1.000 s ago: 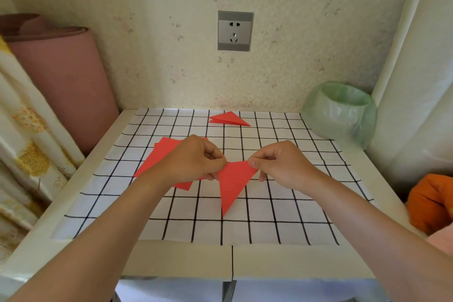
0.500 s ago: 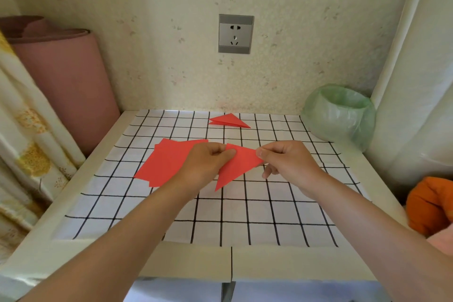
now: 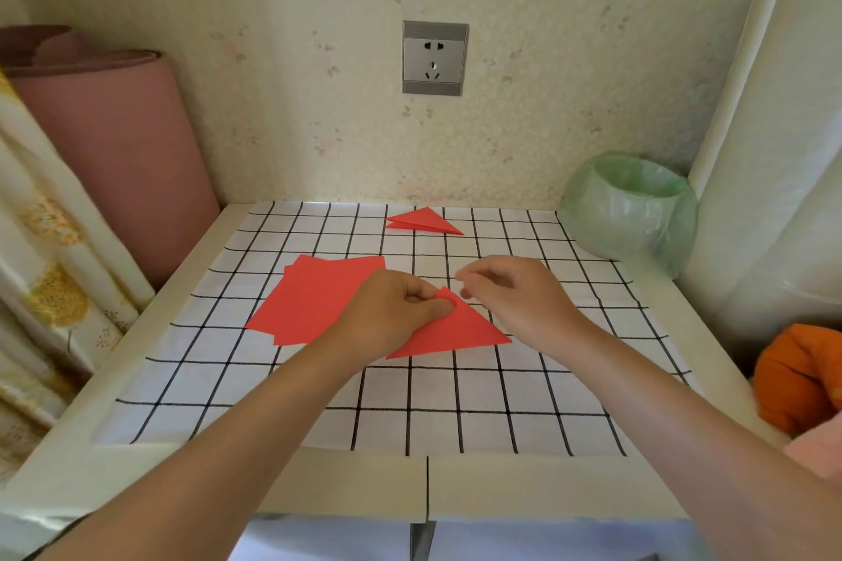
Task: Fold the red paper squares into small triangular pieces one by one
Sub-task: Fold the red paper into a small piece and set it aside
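Red paper triangle (image 3: 455, 329), sharp-cornered; left hand (image 3: 392, 310) pinches its tip.

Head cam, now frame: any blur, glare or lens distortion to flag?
Head view: the right hand shows motion blur at its fingertips; the left hand and the triangle it holds are sharp. Head view: the light is soft and even, shadows under the hands are faint, and there is mild glare on the mat's far edge. Head view: wide-angle distortion, the curtain at right leans and bows.
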